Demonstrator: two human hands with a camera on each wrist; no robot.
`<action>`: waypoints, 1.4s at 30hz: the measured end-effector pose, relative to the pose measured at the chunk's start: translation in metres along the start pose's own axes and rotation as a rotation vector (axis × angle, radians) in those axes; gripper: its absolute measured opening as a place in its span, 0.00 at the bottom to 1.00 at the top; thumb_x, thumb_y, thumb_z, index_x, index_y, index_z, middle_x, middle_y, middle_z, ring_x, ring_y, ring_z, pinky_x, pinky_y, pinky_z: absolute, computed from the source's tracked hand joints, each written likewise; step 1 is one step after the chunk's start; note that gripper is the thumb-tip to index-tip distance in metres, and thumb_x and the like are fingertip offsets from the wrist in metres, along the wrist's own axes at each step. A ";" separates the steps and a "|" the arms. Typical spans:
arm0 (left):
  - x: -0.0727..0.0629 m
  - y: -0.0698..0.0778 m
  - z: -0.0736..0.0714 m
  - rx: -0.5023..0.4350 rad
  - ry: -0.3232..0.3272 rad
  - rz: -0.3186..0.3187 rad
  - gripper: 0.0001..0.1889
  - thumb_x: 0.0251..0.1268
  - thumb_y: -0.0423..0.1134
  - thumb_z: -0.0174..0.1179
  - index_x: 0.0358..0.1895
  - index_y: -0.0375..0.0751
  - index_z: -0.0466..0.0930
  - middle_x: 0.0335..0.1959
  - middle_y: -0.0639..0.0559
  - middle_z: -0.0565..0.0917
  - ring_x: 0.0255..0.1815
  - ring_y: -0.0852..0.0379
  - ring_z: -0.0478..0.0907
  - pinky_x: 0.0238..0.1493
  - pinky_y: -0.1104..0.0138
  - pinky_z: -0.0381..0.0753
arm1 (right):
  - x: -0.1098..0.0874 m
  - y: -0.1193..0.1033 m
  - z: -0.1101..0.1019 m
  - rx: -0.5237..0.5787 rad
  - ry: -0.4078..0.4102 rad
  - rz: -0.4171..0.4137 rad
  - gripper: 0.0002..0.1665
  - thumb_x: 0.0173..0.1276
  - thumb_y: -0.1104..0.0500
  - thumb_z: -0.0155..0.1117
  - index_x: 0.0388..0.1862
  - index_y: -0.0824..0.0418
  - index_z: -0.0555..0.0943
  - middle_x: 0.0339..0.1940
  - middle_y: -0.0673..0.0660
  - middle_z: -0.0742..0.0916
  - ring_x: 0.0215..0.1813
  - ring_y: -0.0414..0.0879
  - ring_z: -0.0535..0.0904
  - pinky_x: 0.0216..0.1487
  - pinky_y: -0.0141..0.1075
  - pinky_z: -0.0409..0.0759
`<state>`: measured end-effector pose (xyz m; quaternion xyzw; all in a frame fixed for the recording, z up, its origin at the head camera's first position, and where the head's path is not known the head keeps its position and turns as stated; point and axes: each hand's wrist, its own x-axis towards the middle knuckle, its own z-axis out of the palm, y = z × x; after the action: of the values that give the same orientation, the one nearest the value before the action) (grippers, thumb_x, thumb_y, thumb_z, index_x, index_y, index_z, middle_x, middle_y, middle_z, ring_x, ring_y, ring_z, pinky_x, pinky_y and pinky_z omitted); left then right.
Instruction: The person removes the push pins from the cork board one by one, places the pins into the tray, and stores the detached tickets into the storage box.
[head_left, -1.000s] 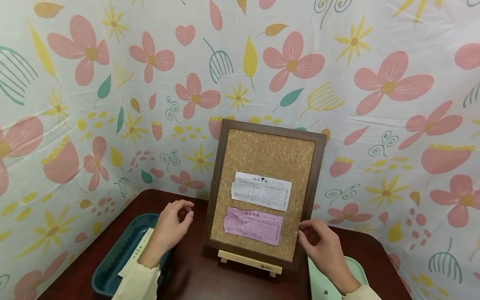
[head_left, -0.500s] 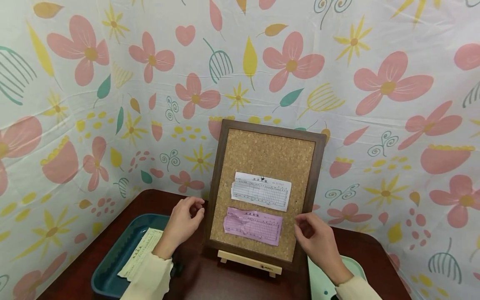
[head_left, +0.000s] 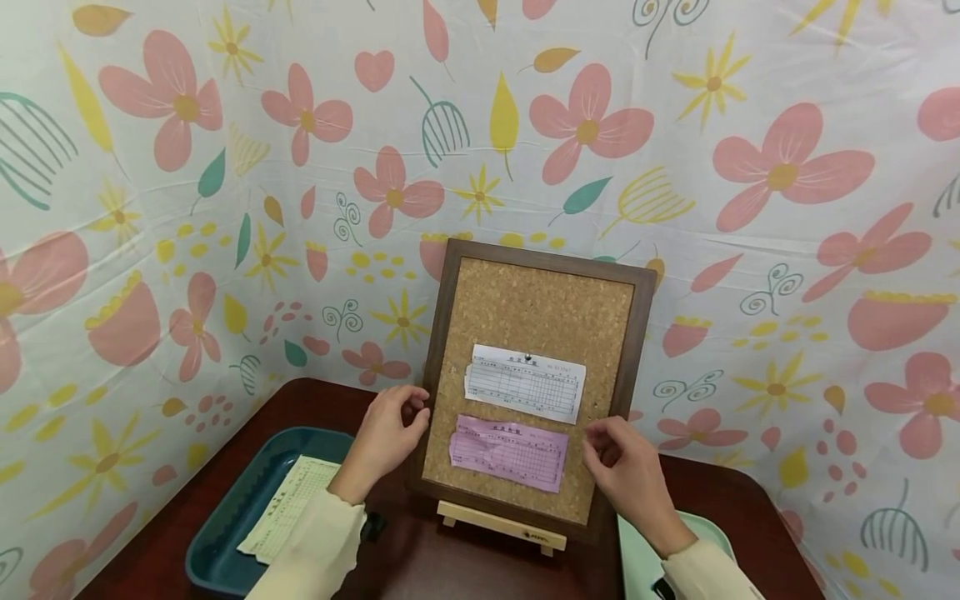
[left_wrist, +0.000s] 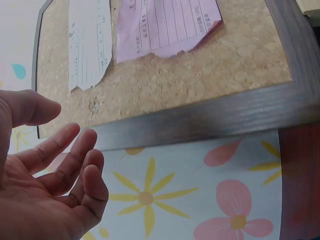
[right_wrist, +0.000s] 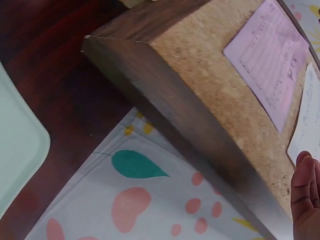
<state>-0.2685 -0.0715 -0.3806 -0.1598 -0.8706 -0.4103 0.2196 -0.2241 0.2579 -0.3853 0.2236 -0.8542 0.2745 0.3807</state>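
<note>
While only the head view pairs them, left hand (head_left: 387, 437) and right hand (head_left: 633, 475) hover near the corkboard (head_left: 540, 300), grip loose, empty.

One white slip (head_left: 525, 387), one pink slip (head_left: 510, 455), one pale-yellow slip (head_left: 287, 507), that's three! One teal tray (head_left: 222, 518), one mint tray (right_wrist: 22, 145), two there! One framed corkboard (head_left: 543, 302), one wooden easel (head_left: 498, 524), two hands (head_left: 388, 435)!

Dark-red table (head_left: 435, 571), blue tray (head_left: 243, 502), wooden easel (head_left: 498, 524), apparently a mint tray (head_left: 636, 557).
</note>
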 end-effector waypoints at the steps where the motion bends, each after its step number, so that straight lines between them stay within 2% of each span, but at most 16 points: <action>1: 0.001 0.001 0.001 0.001 0.004 0.001 0.09 0.59 0.35 0.63 0.43 0.42 0.81 0.33 0.56 0.77 0.37 0.56 0.71 0.40 0.59 0.72 | 0.002 -0.001 0.001 -0.003 0.001 -0.002 0.16 0.50 0.75 0.69 0.36 0.62 0.79 0.29 0.46 0.79 0.25 0.35 0.73 0.23 0.28 0.73; 13: 0.019 0.015 0.022 0.052 0.096 0.058 0.09 0.58 0.35 0.63 0.42 0.38 0.81 0.35 0.50 0.78 0.37 0.53 0.71 0.38 0.60 0.71 | 0.029 -0.011 0.017 0.013 0.017 -0.012 0.13 0.54 0.72 0.67 0.39 0.65 0.79 0.32 0.54 0.81 0.27 0.41 0.76 0.25 0.35 0.77; 18: 0.027 0.021 0.028 0.058 0.122 0.065 0.10 0.58 0.35 0.64 0.42 0.37 0.80 0.35 0.49 0.78 0.37 0.53 0.72 0.38 0.60 0.72 | 0.042 -0.018 0.025 0.018 0.010 0.024 0.13 0.55 0.71 0.67 0.39 0.63 0.79 0.34 0.54 0.82 0.29 0.42 0.77 0.25 0.35 0.76; 28: 0.040 0.034 0.036 0.056 0.103 0.030 0.11 0.59 0.37 0.63 0.43 0.36 0.79 0.36 0.50 0.76 0.39 0.52 0.73 0.38 0.60 0.72 | 0.070 -0.032 0.037 0.008 -0.050 0.121 0.14 0.56 0.69 0.66 0.42 0.63 0.78 0.37 0.55 0.82 0.33 0.43 0.78 0.29 0.35 0.77; 42: 0.047 0.041 0.041 0.038 0.081 0.003 0.12 0.60 0.38 0.62 0.44 0.36 0.79 0.39 0.47 0.76 0.41 0.51 0.73 0.41 0.58 0.74 | 0.093 -0.035 0.049 0.018 -0.045 0.150 0.15 0.56 0.70 0.65 0.43 0.65 0.78 0.38 0.57 0.81 0.35 0.45 0.78 0.32 0.37 0.79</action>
<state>-0.3002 -0.0099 -0.3537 -0.1404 -0.8684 -0.3993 0.2582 -0.2865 0.1844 -0.3306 0.1687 -0.8744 0.3046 0.3379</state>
